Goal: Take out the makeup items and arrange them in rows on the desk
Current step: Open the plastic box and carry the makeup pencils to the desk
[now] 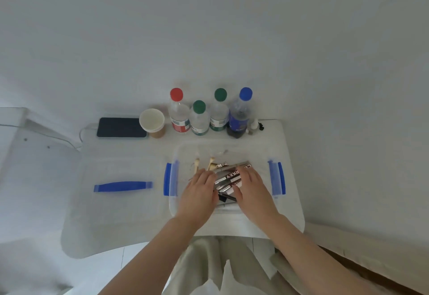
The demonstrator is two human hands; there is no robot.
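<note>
1. White counter [232, 225] against a plain wall carries a clear storage box [255, 155] with blue latches.
2. Both hands reach into the box: left hand [197, 192] and right hand [253, 190] curl their fingers around a bundle of makeup items [228, 176].
3. Box lid [104, 202] lies left of the box.
4. Four bottles [199, 118], a cup [152, 120] and a phone [120, 127] line the counter's far edge.

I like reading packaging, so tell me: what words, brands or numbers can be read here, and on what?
"RKEY": partial white letters on a dark makeup tube in the clear box, between both hands.
Bottle labels: print too blurred to read.
Blue-capped bottle: label unreadable.
Nothing else legible.
</note>
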